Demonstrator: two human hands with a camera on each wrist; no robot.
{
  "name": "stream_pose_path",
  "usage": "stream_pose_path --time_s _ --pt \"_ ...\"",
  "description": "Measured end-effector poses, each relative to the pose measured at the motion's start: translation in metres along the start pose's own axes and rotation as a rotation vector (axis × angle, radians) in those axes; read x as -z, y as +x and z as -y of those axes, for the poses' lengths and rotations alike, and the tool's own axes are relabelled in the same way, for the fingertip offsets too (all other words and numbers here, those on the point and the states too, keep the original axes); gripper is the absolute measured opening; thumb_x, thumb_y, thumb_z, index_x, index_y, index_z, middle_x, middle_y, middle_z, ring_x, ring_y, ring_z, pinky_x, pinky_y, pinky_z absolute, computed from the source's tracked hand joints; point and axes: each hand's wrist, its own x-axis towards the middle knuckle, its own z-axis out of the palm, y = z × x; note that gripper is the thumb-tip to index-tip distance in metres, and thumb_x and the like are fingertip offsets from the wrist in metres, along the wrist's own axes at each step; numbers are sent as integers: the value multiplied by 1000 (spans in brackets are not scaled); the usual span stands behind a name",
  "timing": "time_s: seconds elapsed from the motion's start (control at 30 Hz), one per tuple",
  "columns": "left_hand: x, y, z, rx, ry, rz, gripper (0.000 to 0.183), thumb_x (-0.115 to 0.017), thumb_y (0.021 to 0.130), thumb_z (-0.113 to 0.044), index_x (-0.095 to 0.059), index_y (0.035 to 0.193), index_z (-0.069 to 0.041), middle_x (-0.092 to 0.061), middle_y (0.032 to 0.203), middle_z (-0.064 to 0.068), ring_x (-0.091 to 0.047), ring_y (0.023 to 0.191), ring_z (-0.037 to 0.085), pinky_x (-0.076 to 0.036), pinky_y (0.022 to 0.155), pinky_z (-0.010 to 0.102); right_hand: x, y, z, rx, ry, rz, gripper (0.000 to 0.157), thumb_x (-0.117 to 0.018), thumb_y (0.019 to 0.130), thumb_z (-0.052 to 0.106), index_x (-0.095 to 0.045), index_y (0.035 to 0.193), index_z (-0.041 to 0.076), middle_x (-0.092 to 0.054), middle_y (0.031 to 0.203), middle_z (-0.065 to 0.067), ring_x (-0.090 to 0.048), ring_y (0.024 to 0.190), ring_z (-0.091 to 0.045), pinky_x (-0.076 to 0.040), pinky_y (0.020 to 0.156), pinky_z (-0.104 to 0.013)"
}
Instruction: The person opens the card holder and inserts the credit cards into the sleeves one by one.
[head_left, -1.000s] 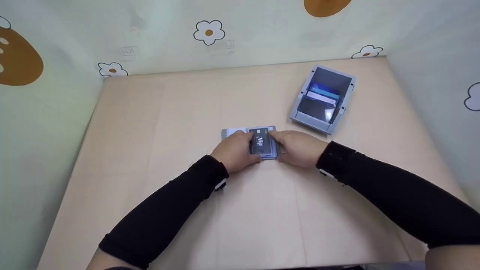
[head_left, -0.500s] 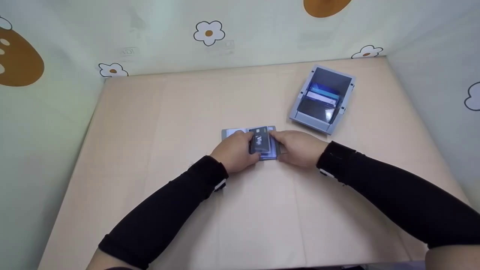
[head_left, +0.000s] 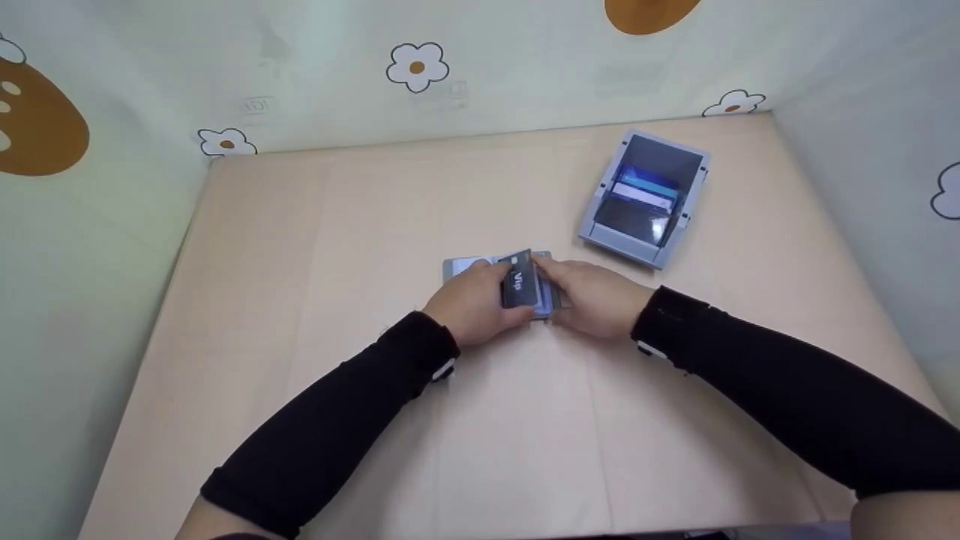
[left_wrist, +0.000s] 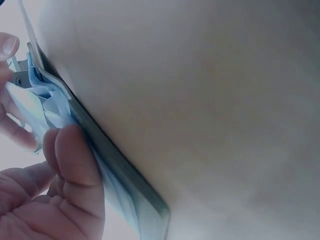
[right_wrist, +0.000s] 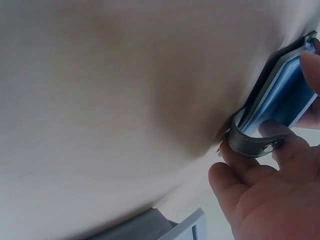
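An opened card holder (head_left: 457, 265) with a grey cover and clear sleeves lies on the table between my hands. A dark card (head_left: 519, 282) marked "Vip" is over its right half, tilted. My left hand (head_left: 472, 304) holds the card by its left side and lower edge. In the left wrist view, the left thumb (left_wrist: 75, 160) lies against the bluish sleeves (left_wrist: 55, 107). My right hand (head_left: 596, 296) grips the holder's right edge, its upper fingers near the card's top corner. The right wrist view shows the snap strap (right_wrist: 250, 143) among those fingers. Their exact contact with the card is hidden.
A grey box (head_left: 630, 251) with a clear window stands on the table (head_left: 337, 225) at the back right, with several blue and white cards inside. Patterned walls (head_left: 322, 82) border the table at the back and sides.
The card's top edge has shifted left and its right side has lifted, so it lies more slanted. The left thumb has moved right along its lower edge. The box has stayed put.
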Motion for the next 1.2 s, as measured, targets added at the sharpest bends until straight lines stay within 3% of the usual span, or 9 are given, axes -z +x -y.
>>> stream_pose_path --time_s 0.07,0.17,0.37,0.47,0.6,0.8,1.03,1.2 --pt "0 0 -3 8 -2 -9 91 -68 91 -69 -48 157 -9 -62 125 11 -63 99 21 -56 91 38 0 -1 1 -5 0 -21 93 -74 98 26 -17 170 13 -46 161 -25 -41 152 -38 -32 127 -51" --pt "0 1 -7 22 -23 -18 94 -66 92 -70 -42 160 -9 -60 133 13 -63 105 22 -56 96 40 0 -1 3 7 8 -39 91 -71 100 27 -15 170 13 -43 164 -20 -36 155 -37 -29 129 -51" --pt "4 1 -10 60 -69 -15 89 -67 97 -49 -31 164 -5 -57 147 18 -62 113 23 -53 106 41 0 -1 1 66 21 -28 90 -69 99 15 -12 169 6 -44 166 -10 -34 157 -33 -27 130 -49" --pt "8 1 -10 89 -100 -15 85 -65 96 -38 -29 165 -5 -55 152 18 -60 116 22 -51 109 41 0 -2 -1 73 -12 -16 89 -70 99 15 -16 168 3 -46 165 -12 -34 157 -35 -27 129 -50" --pt "12 -1 -7 123 -149 -25 81 -61 95 -27 -28 166 -7 -51 159 14 -55 133 17 -43 120 41 1 -3 -2 59 -55 10 85 -71 99 18 -22 167 2 -46 164 -14 -33 157 -37 -27 129 -50" --pt "17 -2 -2 156 -197 -37 78 -56 97 -18 -24 167 -8 -46 164 11 -47 146 16 -39 124 42 1 -3 -1 45 -72 23 84 -72 98 20 -25 166 2 -43 165 -18 -33 157 -39 -28 129 -51" --pt "19 -2 6 147 -158 -51 77 -53 99 -12 -19 168 -3 -47 162 18 -50 145 21 -42 121 43 0 -2 -1 18 -73 43 83 -72 99 22 -27 166 5 -40 167 -19 -32 157 -37 -28 129 -50" --pt "22 -2 11 155 -138 -59 80 -52 98 -11 -14 168 -3 -63 145 23 -65 121 22 -52 110 42 0 -4 -2 33 -73 34 82 -72 98 22 -29 165 3 -41 166 -21 -34 157 -38 -29 129 -51"
